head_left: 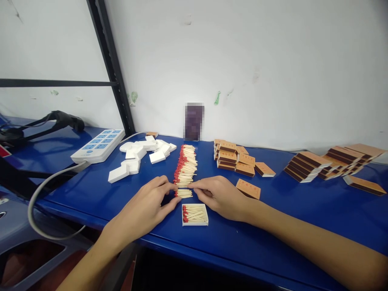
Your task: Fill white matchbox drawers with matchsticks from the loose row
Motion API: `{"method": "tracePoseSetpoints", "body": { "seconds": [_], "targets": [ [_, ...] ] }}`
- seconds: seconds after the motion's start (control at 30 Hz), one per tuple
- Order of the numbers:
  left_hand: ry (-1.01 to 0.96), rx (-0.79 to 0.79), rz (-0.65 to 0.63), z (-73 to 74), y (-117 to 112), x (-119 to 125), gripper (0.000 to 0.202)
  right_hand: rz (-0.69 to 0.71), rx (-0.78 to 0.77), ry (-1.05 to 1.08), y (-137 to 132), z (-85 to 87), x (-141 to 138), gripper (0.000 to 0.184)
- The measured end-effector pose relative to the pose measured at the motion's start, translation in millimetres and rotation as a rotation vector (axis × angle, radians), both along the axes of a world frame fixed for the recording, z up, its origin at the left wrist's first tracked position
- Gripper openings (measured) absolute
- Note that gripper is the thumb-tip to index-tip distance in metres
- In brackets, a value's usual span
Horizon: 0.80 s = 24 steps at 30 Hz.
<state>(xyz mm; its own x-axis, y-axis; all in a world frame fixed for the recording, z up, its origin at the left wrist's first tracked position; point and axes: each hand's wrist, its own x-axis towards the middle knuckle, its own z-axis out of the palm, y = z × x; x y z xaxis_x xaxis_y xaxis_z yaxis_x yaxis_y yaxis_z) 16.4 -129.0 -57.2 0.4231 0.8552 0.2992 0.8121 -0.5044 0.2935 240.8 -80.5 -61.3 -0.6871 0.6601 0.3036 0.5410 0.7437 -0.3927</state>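
Note:
A long row of red-tipped matches (186, 165) lies on the blue table (297, 210). At its near end, a small bunch of matches (184, 193) is pinched between my left hand (145, 208) and my right hand (218, 196), fingers closed on its two ends. Just in front of my hands sits an open white matchbox tray (195, 214) filled with matches. An orange matchbox sleeve (248, 188) lies flat right of my right hand.
Empty white trays (140, 155) are heaped at the left. Orange sleeves (232, 157) are stacked behind, with more brown-edged stacks (330, 161) at the far right. A white power strip (98, 145) with its cable lies at the left, beside a black frame post (113, 68).

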Motion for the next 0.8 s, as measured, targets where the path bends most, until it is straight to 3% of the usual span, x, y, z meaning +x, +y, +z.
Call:
{"method": "tracePoseSetpoints", "body": {
  "seconds": [0.8],
  "targets": [
    [0.004, -0.024, 0.032, 2.2, -1.0, 2.0, 0.035, -0.023, -0.016, -0.030, -1.5, 3.1, -1.4, 0.032]
  ]
}}
